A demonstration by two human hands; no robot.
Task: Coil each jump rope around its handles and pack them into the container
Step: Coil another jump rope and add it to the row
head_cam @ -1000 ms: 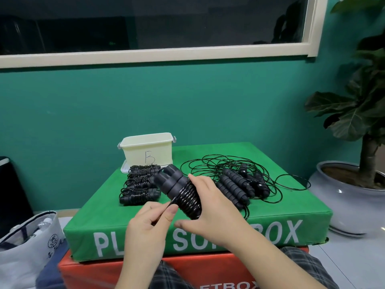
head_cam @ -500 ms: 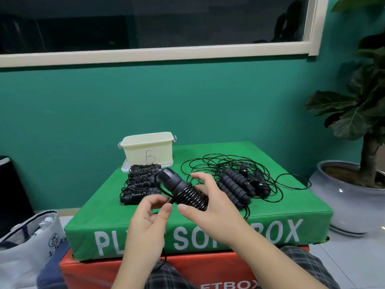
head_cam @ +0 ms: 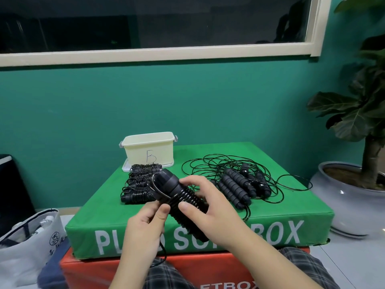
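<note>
At frame centre the paired handles point(head_cam: 183, 202) are now tilted cap-up, gripped by the right hand point(head_cam: 214, 207), while cord point(head_cam: 155, 189) is pinched by the left hand point(head_cam: 145, 226), so winding is judged nearly finished.

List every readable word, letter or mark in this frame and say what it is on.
"B": handwritten on the cream container.
"PL", "SO", "BOX", middle hidden by hands: front of the green box.
"ETBO", cut off: the red box below.
Round emblem on the white bag: too small to read.
</note>
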